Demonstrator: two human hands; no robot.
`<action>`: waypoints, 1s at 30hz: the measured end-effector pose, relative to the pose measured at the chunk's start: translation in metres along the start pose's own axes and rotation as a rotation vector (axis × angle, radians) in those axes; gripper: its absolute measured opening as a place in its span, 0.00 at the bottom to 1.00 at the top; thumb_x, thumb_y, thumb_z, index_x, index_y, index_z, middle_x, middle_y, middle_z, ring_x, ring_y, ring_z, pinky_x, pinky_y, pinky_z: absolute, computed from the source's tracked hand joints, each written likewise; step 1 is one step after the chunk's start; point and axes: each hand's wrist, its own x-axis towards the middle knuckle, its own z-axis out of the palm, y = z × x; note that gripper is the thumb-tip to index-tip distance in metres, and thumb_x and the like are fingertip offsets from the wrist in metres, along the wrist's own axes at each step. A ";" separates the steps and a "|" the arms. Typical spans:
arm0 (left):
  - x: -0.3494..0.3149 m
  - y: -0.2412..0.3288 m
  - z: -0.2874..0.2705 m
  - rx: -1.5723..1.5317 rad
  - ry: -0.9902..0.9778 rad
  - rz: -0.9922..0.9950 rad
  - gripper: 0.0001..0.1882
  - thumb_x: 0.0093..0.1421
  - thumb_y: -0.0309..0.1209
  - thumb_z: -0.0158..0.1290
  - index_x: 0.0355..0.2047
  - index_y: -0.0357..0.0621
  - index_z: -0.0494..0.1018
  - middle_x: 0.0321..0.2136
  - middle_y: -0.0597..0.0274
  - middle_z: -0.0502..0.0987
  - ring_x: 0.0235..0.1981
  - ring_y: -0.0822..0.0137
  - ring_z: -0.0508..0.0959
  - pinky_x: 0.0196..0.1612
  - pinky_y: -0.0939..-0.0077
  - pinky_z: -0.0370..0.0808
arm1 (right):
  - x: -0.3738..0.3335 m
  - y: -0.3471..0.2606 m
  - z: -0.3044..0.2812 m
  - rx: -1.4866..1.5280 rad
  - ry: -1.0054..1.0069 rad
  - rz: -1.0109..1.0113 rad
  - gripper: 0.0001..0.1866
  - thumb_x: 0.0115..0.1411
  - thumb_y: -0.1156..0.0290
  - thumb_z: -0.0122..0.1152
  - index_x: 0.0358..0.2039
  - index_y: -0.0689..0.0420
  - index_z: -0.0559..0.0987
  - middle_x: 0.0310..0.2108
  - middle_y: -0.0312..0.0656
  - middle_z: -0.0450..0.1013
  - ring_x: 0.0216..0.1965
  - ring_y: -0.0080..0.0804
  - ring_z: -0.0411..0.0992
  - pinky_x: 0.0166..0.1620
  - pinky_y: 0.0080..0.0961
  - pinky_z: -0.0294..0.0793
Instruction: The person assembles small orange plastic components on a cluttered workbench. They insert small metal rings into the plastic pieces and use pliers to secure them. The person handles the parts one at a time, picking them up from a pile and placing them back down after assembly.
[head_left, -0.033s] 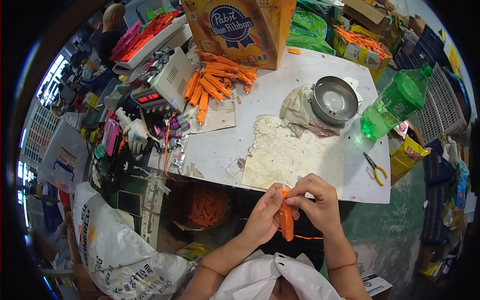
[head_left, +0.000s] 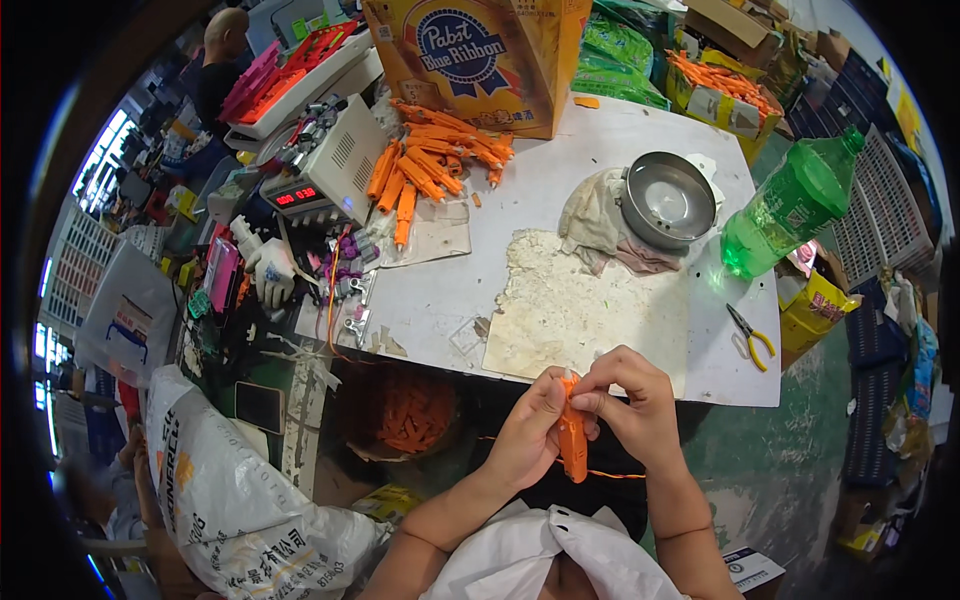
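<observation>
Just in front of the table's near edge, my left hand [head_left: 536, 425] is closed around a slim orange plastic housing [head_left: 572, 445] with a pale tip at its top. It is held nearly upright. My right hand [head_left: 632, 398] is closed too, thumb and forefinger pinching at the upper right side of that housing. Any small part between those fingertips is hidden. A thin orange wire [head_left: 612, 475] shows below my hands; where it leads is unclear. Beyond my hands lies a worn, whitish board [head_left: 590, 310] on the white table [head_left: 430, 310].
Similar orange pieces [head_left: 425, 160] are heaped beside a power supply [head_left: 325, 170] and a large carton [head_left: 480, 60]. A metal bowl [head_left: 668, 200] sits on a rag [head_left: 595, 215]. At right are a green bottle [head_left: 795, 205] and yellow-handled pliers [head_left: 750, 338]. A white sack [head_left: 240, 500] stands lower left.
</observation>
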 end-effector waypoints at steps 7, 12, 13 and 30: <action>0.003 -0.001 -0.006 -0.060 0.001 -0.079 0.15 0.67 0.44 0.39 0.40 0.46 0.64 0.30 0.65 0.71 0.30 0.71 0.74 0.38 0.72 0.73 | 0.000 0.011 -0.003 0.184 -0.058 0.204 0.06 0.51 0.77 0.65 0.29 0.65 0.78 0.30 0.37 0.68 0.26 0.19 0.68 0.29 0.15 0.69; 0.005 -0.004 -0.006 -0.066 -0.016 -0.071 0.15 0.67 0.44 0.38 0.40 0.46 0.64 0.31 0.65 0.70 0.31 0.72 0.73 0.38 0.72 0.73 | -0.002 0.020 -0.001 0.204 -0.022 0.209 0.06 0.51 0.77 0.64 0.30 0.64 0.78 0.31 0.37 0.68 0.26 0.19 0.68 0.30 0.15 0.68; 0.006 -0.004 -0.005 -0.062 -0.014 -0.072 0.15 0.67 0.44 0.38 0.40 0.46 0.64 0.31 0.65 0.70 0.31 0.71 0.73 0.38 0.72 0.73 | -0.002 0.023 0.000 0.226 0.004 0.202 0.07 0.52 0.77 0.64 0.31 0.64 0.77 0.31 0.37 0.68 0.27 0.19 0.68 0.31 0.15 0.68; 0.012 0.000 -0.038 -0.273 0.070 -0.115 0.17 0.67 0.45 0.37 0.42 0.46 0.64 0.33 0.65 0.65 0.31 0.70 0.67 0.38 0.74 0.67 | -0.001 0.065 -0.052 -0.497 0.268 0.027 0.07 0.53 0.78 0.59 0.34 0.60 0.77 0.29 0.39 0.72 0.33 0.29 0.71 0.37 0.23 0.70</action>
